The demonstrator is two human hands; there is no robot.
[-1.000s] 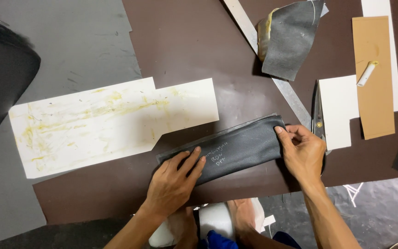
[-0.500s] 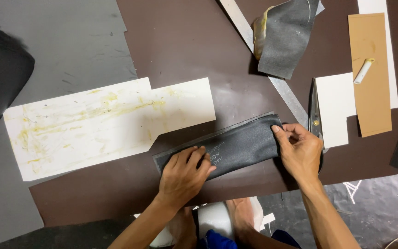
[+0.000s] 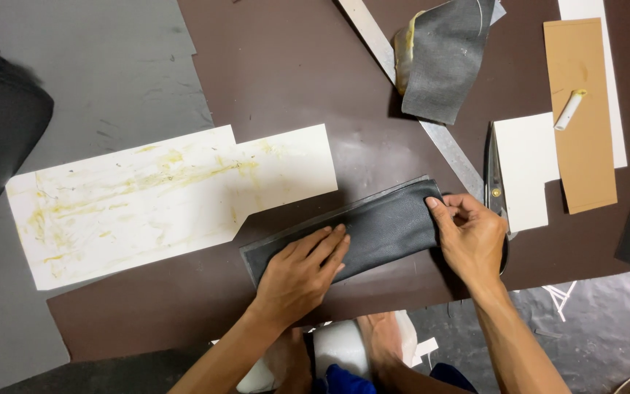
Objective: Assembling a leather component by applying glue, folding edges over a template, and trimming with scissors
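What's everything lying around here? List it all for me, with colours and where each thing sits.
Folded strip: one, dark grey, centre, under both hands.
Brown sheet: one, dark brown, beneath most things.
Stained card: one, white with yellow smears, left of the strip.
Metal ruler: one, silver, diagonal, upper middle.
Grey piece: one, top, lying over the ruler.
Scissors: one, dark, beside the right hand.
White card: one, right.
Tan card: one, upper right.
Small white stick: one, on the tan card.
Left hand: flat on the strip.
Right hand: pinching the strip's end.

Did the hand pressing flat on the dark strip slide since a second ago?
Yes. The left hand slid slightly left along the dark strip, away from the scissors.
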